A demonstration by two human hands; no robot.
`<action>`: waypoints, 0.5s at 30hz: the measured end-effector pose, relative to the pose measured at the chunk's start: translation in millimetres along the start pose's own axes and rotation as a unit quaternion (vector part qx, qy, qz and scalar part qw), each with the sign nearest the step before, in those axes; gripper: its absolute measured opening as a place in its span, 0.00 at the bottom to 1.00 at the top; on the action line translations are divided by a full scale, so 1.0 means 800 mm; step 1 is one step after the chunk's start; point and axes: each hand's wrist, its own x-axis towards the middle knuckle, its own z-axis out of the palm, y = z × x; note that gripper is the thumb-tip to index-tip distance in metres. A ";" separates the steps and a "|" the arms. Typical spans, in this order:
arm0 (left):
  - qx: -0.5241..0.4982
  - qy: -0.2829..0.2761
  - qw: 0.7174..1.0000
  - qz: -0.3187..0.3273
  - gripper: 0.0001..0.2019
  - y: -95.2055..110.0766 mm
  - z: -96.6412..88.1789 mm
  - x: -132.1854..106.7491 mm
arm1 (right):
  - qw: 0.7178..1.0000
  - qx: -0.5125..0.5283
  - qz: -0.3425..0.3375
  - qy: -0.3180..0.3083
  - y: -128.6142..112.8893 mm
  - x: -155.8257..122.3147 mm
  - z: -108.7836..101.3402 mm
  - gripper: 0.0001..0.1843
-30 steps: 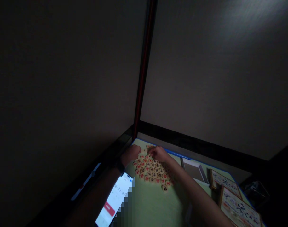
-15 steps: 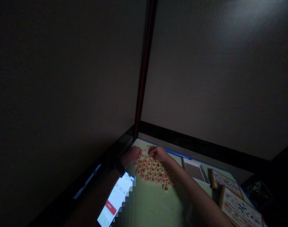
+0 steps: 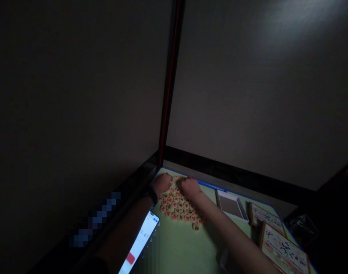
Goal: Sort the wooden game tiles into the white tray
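Note:
Round Chinese chess pieces (image 3: 179,208) with red and black characters lie packed together on a pale green table (image 3: 179,251). One piece (image 3: 195,227) sits apart at the near edge of the group. My left hand (image 3: 163,182), a dark band on its wrist, is curled closed at the far left of the pieces. Across a small gap, my right hand (image 3: 190,188) is also closed, over the far right side of them. Whatever their fingers hold is hidden. Beyond and between the hands lie a few more pieces (image 3: 177,177).
A lit phone (image 3: 139,241) showing a timer lies under my left forearm. Right of the pieces stands a shallow white box (image 3: 232,205). Two boxes with brush writing, one farther (image 3: 267,217) and one nearer (image 3: 285,247), lie at the right. Dark walls meet behind the table.
The view has shifted slightly, moving the table a little left in the picture. My left hand has risen slightly toward the far pieces; my right hand stays closed over the group's far side.

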 end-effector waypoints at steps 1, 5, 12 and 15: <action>0.006 -0.001 1.000 -0.003 0.13 0.002 0.001 0.001 | 1.000 -0.003 -0.002 -0.003 -0.001 0.001 0.000 0.14; 0.020 0.001 1.000 -0.014 0.13 0.006 0.001 0.002 | 1.000 0.000 -0.017 -0.012 -0.002 0.004 0.003 0.15; -0.016 0.030 0.999 -0.019 0.13 0.001 0.003 0.012 | 0.994 0.087 -0.060 -0.016 0.022 0.011 0.010 0.16; -0.049 0.056 0.997 -0.007 0.14 -0.004 0.004 0.016 | 0.988 0.145 -0.055 -0.009 0.038 0.016 0.016 0.13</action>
